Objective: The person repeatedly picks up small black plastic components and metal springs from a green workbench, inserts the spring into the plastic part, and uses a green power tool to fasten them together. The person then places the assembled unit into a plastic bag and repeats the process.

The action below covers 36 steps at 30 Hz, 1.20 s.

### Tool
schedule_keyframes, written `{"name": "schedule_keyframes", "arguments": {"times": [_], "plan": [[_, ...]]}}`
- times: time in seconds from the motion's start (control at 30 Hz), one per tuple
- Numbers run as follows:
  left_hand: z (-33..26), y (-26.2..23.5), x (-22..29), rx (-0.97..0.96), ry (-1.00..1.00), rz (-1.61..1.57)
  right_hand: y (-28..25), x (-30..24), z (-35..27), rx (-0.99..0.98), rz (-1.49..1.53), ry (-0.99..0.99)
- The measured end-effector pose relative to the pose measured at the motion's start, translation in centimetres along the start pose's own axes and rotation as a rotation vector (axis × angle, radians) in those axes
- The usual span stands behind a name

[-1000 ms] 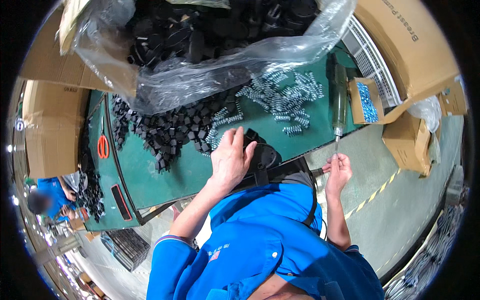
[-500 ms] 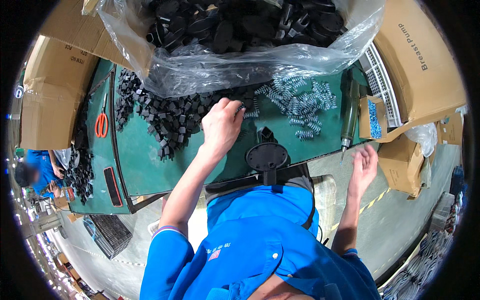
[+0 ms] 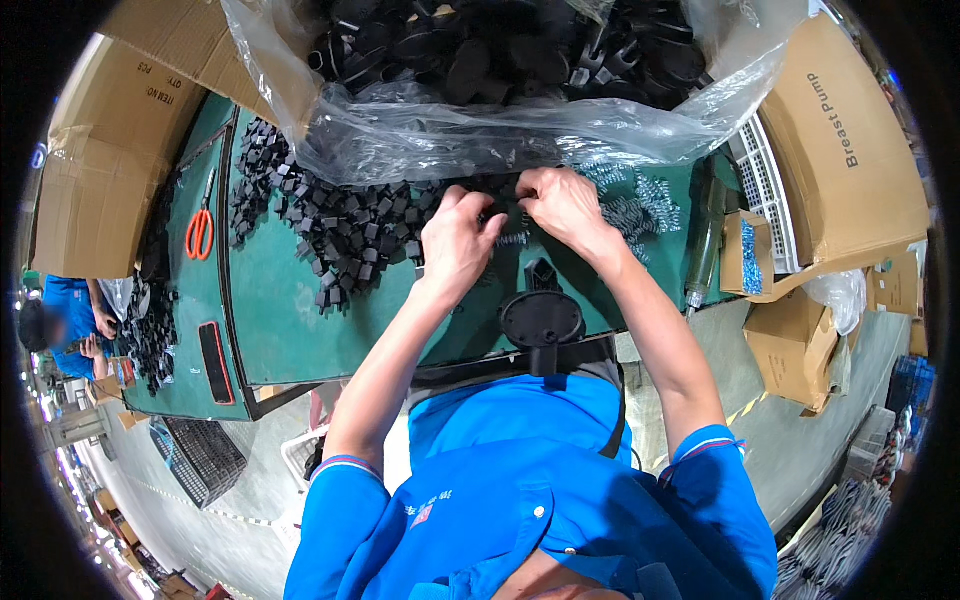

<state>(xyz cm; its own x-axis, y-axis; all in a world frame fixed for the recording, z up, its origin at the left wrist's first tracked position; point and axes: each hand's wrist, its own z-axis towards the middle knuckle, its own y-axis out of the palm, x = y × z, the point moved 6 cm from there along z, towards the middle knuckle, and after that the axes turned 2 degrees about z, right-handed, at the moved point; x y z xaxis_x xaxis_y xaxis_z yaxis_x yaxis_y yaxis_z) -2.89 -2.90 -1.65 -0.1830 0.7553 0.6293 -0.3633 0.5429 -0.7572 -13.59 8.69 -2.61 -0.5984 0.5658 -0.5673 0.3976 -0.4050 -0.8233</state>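
My left hand [image 3: 458,240] is over the far middle of the green table [image 3: 290,345], fingers pinched together at the edge of a heap of small black plastic blocks [image 3: 355,235]. Facing it is my right hand [image 3: 565,208], fingers curled in. What either hand holds is hidden by the fingers. Between and just below them lies a metal coil spring [image 3: 514,239]. More springs [image 3: 652,205] are piled right of my right hand, partly covered by it. A black part with an oval plate [image 3: 541,319] stands at the near table edge, before my body.
Beyond my hands, a clear plastic bag [image 3: 480,140] holds black parts. On the right are an electric screwdriver [image 3: 707,240] and a small box of blue screws [image 3: 752,256]. Orange-handled scissors [image 3: 199,234] and a phone [image 3: 215,362] lie left. Another person [image 3: 72,320] works far left.
My right hand has swung from beside the screwdriver's tip, off the table edge, to the far middle, close to my left hand. The left hand has shifted only slightly.
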Motion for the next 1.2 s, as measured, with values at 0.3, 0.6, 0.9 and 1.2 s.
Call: {"name": "schedule_keyframes", "arguments": {"times": [0.3, 0.6, 0.9, 1.2], "plan": [[-5.4, -0.8, -0.5, -0.074, -0.288, -0.796, 0.1, -0.4, -1.9, 0.116, -0.042, -0.01], [-7.4, -0.1, 1.8, -0.132, -0.174, -0.895, -3.0, -1.9, -9.7, 0.17, 0.596, -0.057], [-7.3, -1.1, 3.3, -0.067, 0.044, -0.675, -3.2, -2.4, -11.7, 0.242, 0.45, -0.061], [-7.4, -1.3, 5.1, -0.165, 0.206, -0.544, -4.7, -4.4, -12.7, 0.108, 0.549, -0.264]]}}
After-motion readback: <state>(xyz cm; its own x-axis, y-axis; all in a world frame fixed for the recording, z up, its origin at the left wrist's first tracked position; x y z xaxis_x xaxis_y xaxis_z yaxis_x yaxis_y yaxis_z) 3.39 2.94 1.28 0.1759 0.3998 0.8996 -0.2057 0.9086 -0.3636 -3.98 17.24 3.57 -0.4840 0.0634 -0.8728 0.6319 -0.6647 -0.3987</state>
